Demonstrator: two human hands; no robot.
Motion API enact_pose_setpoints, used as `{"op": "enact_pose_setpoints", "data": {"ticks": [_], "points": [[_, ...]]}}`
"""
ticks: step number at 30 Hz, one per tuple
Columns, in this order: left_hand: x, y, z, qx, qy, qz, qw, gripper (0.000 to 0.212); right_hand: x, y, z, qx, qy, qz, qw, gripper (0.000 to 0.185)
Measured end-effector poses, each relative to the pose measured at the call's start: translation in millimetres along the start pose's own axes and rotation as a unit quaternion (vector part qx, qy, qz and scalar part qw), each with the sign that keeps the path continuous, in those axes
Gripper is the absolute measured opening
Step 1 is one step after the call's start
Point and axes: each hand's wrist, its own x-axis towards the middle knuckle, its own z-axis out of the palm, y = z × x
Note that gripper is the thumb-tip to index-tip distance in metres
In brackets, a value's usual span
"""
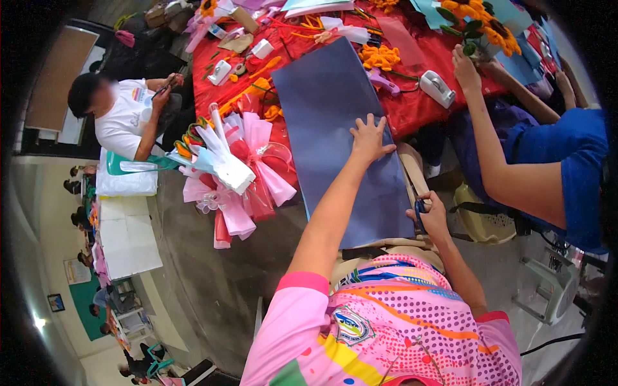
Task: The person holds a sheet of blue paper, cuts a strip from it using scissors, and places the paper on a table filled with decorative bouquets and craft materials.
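A large sheet of dark blue wrapping paper (pixel 328 116) reaches from the red-covered table down to my lap. My left hand (pixel 370 140) lies flat on it with the fingers spread. At the sheet's lower right edge my right hand (pixel 432 214) holds scissors with dark blue handles (pixel 419 212); their blades are mostly hidden. Left of the sheet, at the table's edge, are bouquets wrapped in pink and red paper (pixel 260 169) and one in white and light blue wrap (pixel 224 159). Orange fuzzy-wire flowers (pixel 379 57) rest beyond the sheet's upper right edge.
The red table cover (pixel 410 29) bears a white tape dispenser (pixel 437 89), a purple glue gun (pixel 384 81) and scattered craft bits. A co-worker in blue (pixel 555 169) holds orange flowers at the right; another in white (pixel 125 116) sits at the left. A grey stool (pixel 550 289) stands lower right.
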Motion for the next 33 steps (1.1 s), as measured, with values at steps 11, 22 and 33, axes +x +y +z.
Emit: {"op": "enact_pose_setpoints", "data": {"ticks": [11,22,33], "points": [[-18,16,22,0.06,0.187,-0.006,0.981,0.061,-5,-3,-28,-0.008,0.036,-0.042,0.998,0.042],[-103,55,1,-0.364,0.163,0.105,0.911,0.036,-7,-4,-42,-0.029,0.026,-0.051,0.998,0.044],[-165,101,25,-0.278,0.15,0.174,0.933,0.041,9,-21,-46,0.059,0.018,-0.024,0.998,0.044]]}}
